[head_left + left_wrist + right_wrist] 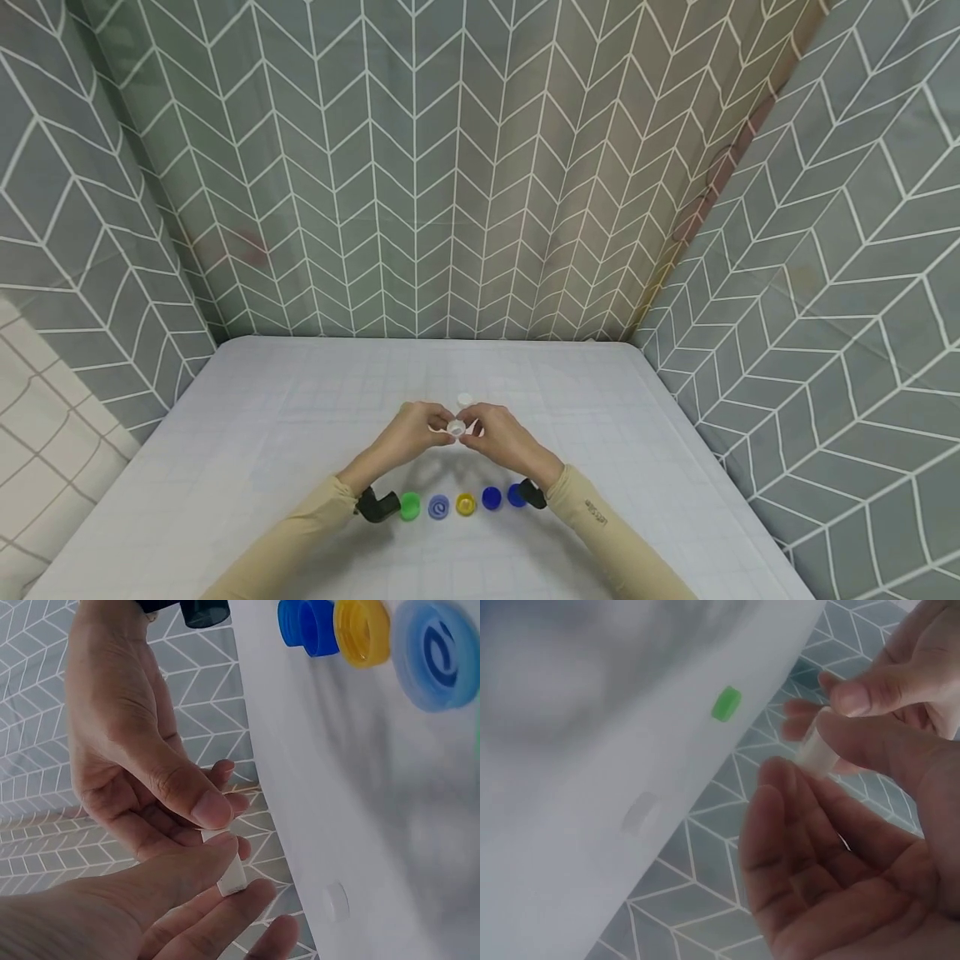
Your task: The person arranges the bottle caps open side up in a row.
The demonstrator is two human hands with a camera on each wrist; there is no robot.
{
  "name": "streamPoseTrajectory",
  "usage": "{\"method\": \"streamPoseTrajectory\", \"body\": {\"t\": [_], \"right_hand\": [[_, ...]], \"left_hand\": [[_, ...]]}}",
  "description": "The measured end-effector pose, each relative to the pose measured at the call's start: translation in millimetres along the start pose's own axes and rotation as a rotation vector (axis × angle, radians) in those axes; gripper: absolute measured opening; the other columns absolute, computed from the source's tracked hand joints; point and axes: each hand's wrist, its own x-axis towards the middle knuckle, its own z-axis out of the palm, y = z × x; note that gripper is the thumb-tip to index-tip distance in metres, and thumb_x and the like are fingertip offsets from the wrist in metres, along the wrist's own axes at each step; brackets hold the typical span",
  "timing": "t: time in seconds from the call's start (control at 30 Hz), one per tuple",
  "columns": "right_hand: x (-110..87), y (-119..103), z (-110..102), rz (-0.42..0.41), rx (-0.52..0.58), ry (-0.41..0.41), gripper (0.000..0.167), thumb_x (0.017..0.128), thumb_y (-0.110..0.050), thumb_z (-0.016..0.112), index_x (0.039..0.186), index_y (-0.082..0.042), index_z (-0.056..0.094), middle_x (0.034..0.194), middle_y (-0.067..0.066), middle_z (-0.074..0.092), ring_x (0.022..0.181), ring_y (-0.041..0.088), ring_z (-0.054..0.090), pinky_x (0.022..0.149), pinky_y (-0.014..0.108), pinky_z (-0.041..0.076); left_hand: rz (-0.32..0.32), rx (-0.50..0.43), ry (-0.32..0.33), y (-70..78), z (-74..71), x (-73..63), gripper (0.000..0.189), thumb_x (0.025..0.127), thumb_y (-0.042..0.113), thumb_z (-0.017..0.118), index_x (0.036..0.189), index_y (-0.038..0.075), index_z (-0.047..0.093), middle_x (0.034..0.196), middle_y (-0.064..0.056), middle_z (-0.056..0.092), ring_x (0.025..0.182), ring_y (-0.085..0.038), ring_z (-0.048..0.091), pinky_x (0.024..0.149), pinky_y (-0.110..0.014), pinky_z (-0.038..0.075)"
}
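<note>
1. Centrally in the head view, a small white round plastic cap [456,427] sits raised between two bare hands, its ringed rim showing. The left hand [422,427] pinches one side of it with thumb and fingers; the right hand [501,433] pinches the other side the same way.
2. Just beyond the held cap, a second white round cap [465,400] rests on the white-covered table [277,400]. Nearer the person than the held cap runs a row of round plastic caps: bright green [409,506], translucent light blue [438,507], yellow [466,504], and two dark blue caps [491,498], the outermost partly behind a black wrist mount [532,493]. Beige sleeves [607,525] cover both forearms, and a grey curtain with white chevron lines [412,167] hangs beyond and to either side of the held cap.
3. Closer up, the left-wrist view shows the held cap edge-on, the left thumb pressed to its side with fingers beneath, the right thumb and fingertips gripping its other end. The second white cap lies apart from it on the table; the yellow, light blue and dark blue caps stand well away.
4. Likewise, the right-wrist view shows the held cap between right thumb and fingers, the left thumb against its far end. To its left in the frame, the green cap and the blurred second white cap lie apart from it.
</note>
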Motion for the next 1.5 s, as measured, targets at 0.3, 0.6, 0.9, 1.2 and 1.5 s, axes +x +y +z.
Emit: {"method": "streamPoseTrajectory", "body": {"t": [0.3,0.6,0.9,1.2,1.5], "right_hand": [[-16.5,7.0,-19.0,0.055,-0.027,-0.046,0.025,0.084,-0.015,0.073,0.108,-0.008,0.068,0.101,0.001,0.069,0.082,0.017,0.063,0.066,0.020,0.048],[-42.6,17.5,-42.4,0.100,-0.037,-0.033,0.024,0.084,-0.014,0.074,0.105,-0.008,0.066,0.099,0.001,0.068,0.088,0.026,0.063,0.070,0.024,0.049],[-71.2,29.4,-56.5,0.138,-0.046,-0.017,0.025,0.082,-0.014,0.075,0.104,-0.008,0.065,0.096,0.000,0.065,0.086,0.021,0.061,0.071,0.026,0.049],[-100.5,43.8,-61.7,0.171,-0.015,-0.013,0.025,0.082,-0.012,0.075,0.104,-0.007,0.065,0.096,0.001,0.065,0.084,0.022,0.061,0.070,0.024,0.048],[-114.8,54.4,-58.9,0.190,-0.029,0.010,0.025,0.080,-0.012,0.076,0.102,-0.007,0.064,0.093,0.001,0.064,0.082,0.022,0.061,0.070,0.022,0.048]], "left_hand": [[0.010,0.044,-0.031,16.9,19.0,7.2,0.022,0.077,0.012,0.079,0.096,0.004,0.070,0.089,-0.007,0.075,0.085,-0.018,0.072,0.073,-0.030,0.056],[0.054,0.124,-0.047,44.5,42.0,16.8,0.023,0.079,0.017,0.079,0.098,0.006,0.070,0.091,-0.005,0.075,0.085,-0.017,0.070,0.072,-0.029,0.055],[0.114,0.176,-0.069,63.3,69.1,22.5,0.024,0.078,0.018,0.079,0.098,0.008,0.071,0.091,-0.002,0.075,0.084,-0.014,0.070,0.073,-0.024,0.054],[0.177,0.310,-0.071,76.8,96.4,23.1,0.028,0.078,0.030,0.080,0.099,0.014,0.072,0.092,0.003,0.074,0.085,-0.013,0.065,0.082,-0.034,0.046],[0.200,0.349,-0.091,81.7,112.2,24.0,0.028,0.079,0.032,0.079,0.100,0.015,0.073,0.094,0.004,0.073,0.085,-0.011,0.060,0.081,-0.034,0.043]]}}
